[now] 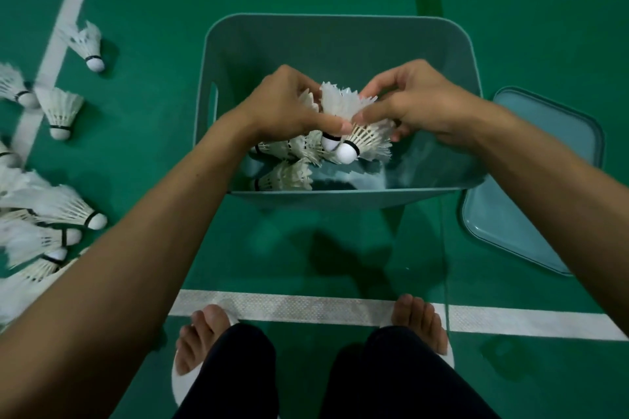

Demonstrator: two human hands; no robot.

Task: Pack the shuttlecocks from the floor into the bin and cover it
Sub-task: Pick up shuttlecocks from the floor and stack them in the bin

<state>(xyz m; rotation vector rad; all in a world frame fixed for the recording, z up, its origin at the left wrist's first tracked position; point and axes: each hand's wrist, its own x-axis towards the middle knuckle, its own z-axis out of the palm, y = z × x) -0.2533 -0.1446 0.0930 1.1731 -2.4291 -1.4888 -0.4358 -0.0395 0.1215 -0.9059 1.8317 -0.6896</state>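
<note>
Both arms are bare and stretched forward, drawing together at the hands. The left forearm [153,231] rises from the lower left, and the right forearm [544,163] comes in from the right edge. The left hand [282,105] is back-up with curled fingers, its thumb pressed on a shuttlecock [338,104] just above the cork. The right hand [418,105], close beside it, pinches a second shuttlecock [371,141] by the feathers between thumb and bent fingers.

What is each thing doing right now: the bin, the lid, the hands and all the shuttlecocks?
Bin: open, a few shuttlecocks inside.
Lid: off, lying on the floor right of the bin.
Left hand: gripping a shuttlecock above the bin.
Right hand: pinching another shuttlecock above the bin.
Shuttlecocks on the floor: lying loose, left of the bin.
</note>
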